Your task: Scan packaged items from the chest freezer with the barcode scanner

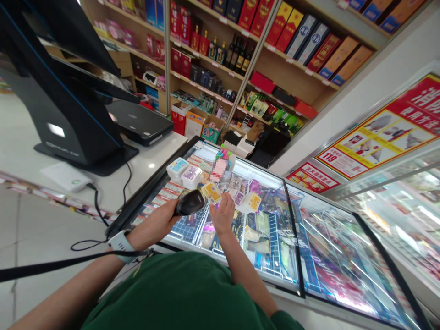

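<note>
Black plastic fills the left hand: its fingers wrap a handheld barcode scanner, whose head points toward the right hand. The hands are apart but near each other. The right hand is raised, and its fingertips sit just below a yellow-labelled pack; I cannot tell whether they grip it. That pack is just beside the scanner's head, above a glass-topped chest freezer packed with goods in a wire basket.

A second yellow-labelled pack lies to the right, and two white plastic tubs sit to the left of a blurred pink item. A white wristband circles the left wrist, with a black cord running from it. A green T-shirt fills the bottom of the view.

Beyond the freezer, a white counter carries a black checkout terminal and a laptop. Shelves of boxed liquor and bottles stand behind, and a red-and-yellow poster hangs to the right.
</note>
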Demonstrator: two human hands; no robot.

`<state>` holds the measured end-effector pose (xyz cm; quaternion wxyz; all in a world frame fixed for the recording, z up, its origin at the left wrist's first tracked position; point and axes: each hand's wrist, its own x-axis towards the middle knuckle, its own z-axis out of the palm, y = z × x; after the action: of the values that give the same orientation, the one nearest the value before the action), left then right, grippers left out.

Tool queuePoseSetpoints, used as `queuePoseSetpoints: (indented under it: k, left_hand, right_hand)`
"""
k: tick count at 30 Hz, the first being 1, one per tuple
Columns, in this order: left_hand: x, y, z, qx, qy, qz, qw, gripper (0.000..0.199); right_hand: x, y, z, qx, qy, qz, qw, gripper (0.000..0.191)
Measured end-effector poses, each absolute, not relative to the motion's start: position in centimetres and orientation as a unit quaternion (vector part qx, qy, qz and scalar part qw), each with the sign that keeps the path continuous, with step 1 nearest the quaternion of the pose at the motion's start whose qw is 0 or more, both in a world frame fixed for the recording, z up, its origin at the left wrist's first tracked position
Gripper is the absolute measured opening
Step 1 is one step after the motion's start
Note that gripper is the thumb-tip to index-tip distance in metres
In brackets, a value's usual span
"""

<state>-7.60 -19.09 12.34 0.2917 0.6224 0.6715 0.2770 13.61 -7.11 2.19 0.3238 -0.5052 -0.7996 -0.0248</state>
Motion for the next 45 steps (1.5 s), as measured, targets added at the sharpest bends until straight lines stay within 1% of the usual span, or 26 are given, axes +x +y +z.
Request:
queuePoseSetpoints:
  k: [10, 12, 17, 19, 24, 31, 37, 39, 43, 45]
  left_hand:
    - [-7.5, -19.0, 11.7, 0.622, 0.668, 0.292, 0.285, 0.034]
    - [-7.4, -18.9, 11.6, 0.624, 0.663, 0.302, 0.282, 0.035]
    - [-7.4, -18.6, 11.4, 0.633, 0.663, 0.279, 0.288, 0.035]
    - [-7.4, -18.5, 11.3, 0.632, 0.668, 0.264, 0.291, 0.036]
    - [-7.4, -18.2, 11.2, 0.639, 0.666, 0.243, 0.298, 0.035]
    - [-9.0, -17.8, 10.0, 0.656, 0.636, 0.241, 0.327, 0.038]
    - [-10.2, -17.1, 9.7, 0.672, 0.618, 0.235, 0.333, 0.040]
    - [-10.9, -16.9, 9.4, 0.673, 0.616, 0.234, 0.334, 0.041]
    - [-12.6, -16.5, 8.5, 0.675, 0.613, 0.242, 0.333, 0.043]
    - [-13.5, -16.4, 8.2, 0.671, 0.614, 0.250, 0.332, 0.043]
  right_hand:
    - [13.5, -7.6, 2.8, -0.522, -0.798, -0.012, 0.301, 0.051]
    - [13.4, -7.7, 3.1, -0.554, -0.780, 0.022, 0.290, 0.052]
    - [14.3, -8.1, 3.7, -0.683, -0.646, 0.192, 0.282, 0.057]
    - [15.2, -7.9, 3.6, -0.715, -0.597, 0.219, 0.291, 0.057]
    - [17.1, -6.9, 3.0, -0.775, -0.522, 0.187, 0.303, 0.057]
    - [16.4, -5.7, 2.8, -0.826, -0.469, 0.163, 0.267, 0.061]
    - [15.8, -5.9, 2.7, -0.836, -0.427, 0.172, 0.298, 0.065]
    - [15.7, -6.2, 2.6, -0.837, -0.428, 0.168, 0.295, 0.059]
    - [15.6, -6.6, 2.5, -0.820, -0.479, 0.174, 0.258, 0.029]
    - [15.5, -6.4, 2.6, -0.816, -0.495, 0.170, 0.244, 0.027]
